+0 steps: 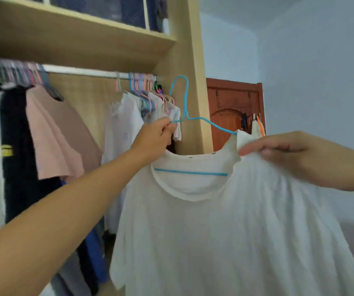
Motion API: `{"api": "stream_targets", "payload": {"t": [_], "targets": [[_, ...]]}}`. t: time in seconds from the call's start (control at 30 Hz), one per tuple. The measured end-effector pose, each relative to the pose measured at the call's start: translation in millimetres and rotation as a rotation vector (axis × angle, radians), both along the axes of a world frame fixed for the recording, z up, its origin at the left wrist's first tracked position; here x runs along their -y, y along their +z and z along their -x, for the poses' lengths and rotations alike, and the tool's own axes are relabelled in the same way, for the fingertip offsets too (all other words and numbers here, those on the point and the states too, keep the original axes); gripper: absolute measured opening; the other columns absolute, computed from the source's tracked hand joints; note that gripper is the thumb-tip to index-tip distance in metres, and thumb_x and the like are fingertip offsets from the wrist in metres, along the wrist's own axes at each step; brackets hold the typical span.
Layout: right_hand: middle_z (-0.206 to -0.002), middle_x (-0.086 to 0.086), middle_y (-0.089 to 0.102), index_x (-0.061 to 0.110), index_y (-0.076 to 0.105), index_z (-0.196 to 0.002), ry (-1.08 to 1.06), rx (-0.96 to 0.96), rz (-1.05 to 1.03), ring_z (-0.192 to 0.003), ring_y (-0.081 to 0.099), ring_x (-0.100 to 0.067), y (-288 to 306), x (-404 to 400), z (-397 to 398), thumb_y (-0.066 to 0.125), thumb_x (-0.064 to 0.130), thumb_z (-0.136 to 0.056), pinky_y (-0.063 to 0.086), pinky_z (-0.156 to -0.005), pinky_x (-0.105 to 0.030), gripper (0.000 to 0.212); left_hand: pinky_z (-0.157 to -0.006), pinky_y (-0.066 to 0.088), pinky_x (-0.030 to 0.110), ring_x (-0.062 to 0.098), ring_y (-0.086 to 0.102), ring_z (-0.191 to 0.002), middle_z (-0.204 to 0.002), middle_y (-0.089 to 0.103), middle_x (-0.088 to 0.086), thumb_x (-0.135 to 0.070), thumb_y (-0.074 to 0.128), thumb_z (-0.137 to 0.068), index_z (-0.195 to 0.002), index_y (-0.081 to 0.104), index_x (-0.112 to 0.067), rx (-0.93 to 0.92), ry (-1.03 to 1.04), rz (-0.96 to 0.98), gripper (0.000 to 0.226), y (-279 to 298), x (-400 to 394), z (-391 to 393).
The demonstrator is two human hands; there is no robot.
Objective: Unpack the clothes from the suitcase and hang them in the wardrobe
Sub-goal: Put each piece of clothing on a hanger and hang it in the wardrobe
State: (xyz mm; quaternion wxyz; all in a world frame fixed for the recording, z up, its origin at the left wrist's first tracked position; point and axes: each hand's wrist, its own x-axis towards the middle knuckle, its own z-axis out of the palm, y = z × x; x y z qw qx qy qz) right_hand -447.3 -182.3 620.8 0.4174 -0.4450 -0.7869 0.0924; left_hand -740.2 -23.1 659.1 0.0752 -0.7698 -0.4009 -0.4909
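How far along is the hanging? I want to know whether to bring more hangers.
Done: many garments already hang on the wardrobe rail. In hand: a white T-shirt is half on a blue hanger; the left hand pinches the hanger's exposed arm, and the right hand pulls the shirt's shoulder over the other arm. Left: seat it and hook it on the rail. The suitcase is out of view.

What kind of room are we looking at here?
Most likely a bedroom at home: an open wooden wardrobe with a rail full of hung clothes, a wooden door behind, and a white T-shirt going onto a blue hanger.
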Motion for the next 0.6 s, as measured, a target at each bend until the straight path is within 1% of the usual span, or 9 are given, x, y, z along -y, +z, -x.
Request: {"api": "stream_targets", "payload": {"t": [0.03, 0.07, 0.13, 0.2, 0.27, 0.37, 0.5, 0.57, 0.6], "targets": [[-0.116, 0.021, 0.07, 0.047, 0.074, -0.107, -0.032, -0.039, -0.073, -0.113, 0.063, -0.004, 20, -8, 23, 0.047, 0.026, -0.104, 0.047, -0.104, -0.035, 0.034, -0.08, 0.054, 0.042, 0.021, 0.066, -0.08, -0.082, 0.072, 0.002, -0.049, 0.049, -0.098, -0.09, 0.066, -0.015, -0.004, 0.054, -0.023, 0.038, 31, -4, 19], [-0.113, 0.022, 0.07, 0.049, 0.074, -0.103, -0.075, -0.07, -0.147, -0.109, 0.065, -0.006, 40, -16, 46, 0.047, 0.024, -0.105, 0.049, -0.101, -0.035, 0.037, -0.086, 0.053, 0.041, 0.024, 0.066, -0.091, -0.096, 0.073, 0.005, -0.051, 0.051, -0.096, -0.105, 0.068, -0.017, 0.011, 0.101, -0.05, 0.039, 61, -11, 40], [-0.111, 0.022, 0.07, 0.052, 0.074, -0.097, -0.142, -0.117, -0.258, -0.104, 0.066, -0.009, 74, -33, 89, 0.047, 0.022, -0.105, 0.051, -0.094, -0.033, 0.041, -0.095, 0.049, 0.039, 0.033, 0.061, -0.111, -0.119, 0.066, 0.016, -0.04, 0.054, -0.095, -0.13, 0.06, -0.015, 0.048, 0.187, -0.139, 0.043, 111, -16, 85], [-0.12, 0.016, 0.068, 0.049, 0.076, -0.096, -0.167, -0.135, -0.316, -0.108, 0.064, -0.015, 102, -51, 126, 0.048, 0.02, -0.104, 0.051, -0.096, -0.036, 0.041, -0.095, 0.045, 0.036, 0.035, 0.057, -0.115, -0.124, 0.06, 0.018, -0.026, 0.053, -0.098, -0.131, 0.059, -0.012, 0.018, 0.294, -0.189, 0.036, 136, -11, 132], [-0.131, 0.004, 0.064, 0.045, 0.075, -0.103, -0.216, -0.091, -0.367, -0.116, 0.059, -0.023, 126, -69, 158, 0.047, 0.017, -0.104, 0.048, -0.097, -0.037, 0.039, -0.098, 0.043, 0.037, 0.033, 0.053, -0.12, -0.128, 0.055, 0.013, -0.026, 0.049, -0.099, -0.129, 0.061, -0.016, -0.1, 0.44, -0.198, 0.034, 136, -8, 182], [-0.138, -0.01, 0.059, 0.036, 0.07, -0.121, -0.313, 0.019, -0.459, -0.124, 0.053, -0.032, 164, -96, 206, 0.043, 0.013, -0.104, 0.041, -0.093, -0.031, 0.039, -0.102, 0.044, 0.043, 0.032, 0.051, -0.122, -0.131, 0.052, 0.003, -0.038, 0.038, -0.096, -0.132, 0.059, -0.023, -0.243, 0.636, -0.208, 0.045, 120, -1, 255], [-0.135, -0.01, 0.06, 0.03, 0.068, -0.126, -0.309, 0.109, -0.431, -0.107, 0.057, -0.031, 199, -151, 269, 0.043, 0.008, -0.102, 0.035, -0.075, -0.023, 0.042, -0.091, 0.051, 0.046, 0.028, 0.05, -0.116, -0.126, 0.051, 0.005, -0.025, 0.054, -0.095, -0.13, 0.061, -0.021, -0.232, 0.804, -0.314, 0.036, 96, 5, 326], [-0.136, -0.01, 0.06, 0.028, 0.068, -0.127, -0.297, 0.165, -0.411, -0.113, 0.058, -0.032, 197, -188, 298, 0.043, 0.005, -0.099, 0.04, -0.078, -0.024, 0.044, -0.091, 0.051, 0.048, 0.033, 0.051, -0.116, -0.126, 0.055, 0.012, -0.02, 0.061, -0.09, -0.126, 0.066, -0.014, -0.308, 0.94, -0.41, 0.037, 84, 9, 353], [-0.137, -0.01, 0.059, 0.027, 0.067, -0.128, -0.288, 0.193, -0.399, -0.118, 0.058, -0.032, 192, -207, 312, 0.044, 0.004, -0.098, 0.044, -0.084, -0.026, 0.045, -0.094, 0.05, 0.051, 0.036, 0.05, -0.119, -0.126, 0.057, 0.017, -0.018, 0.061, -0.087, -0.124, 0.068, -0.01, -0.359, 1.01, -0.454, 0.038, 79, 10, 366]]}}
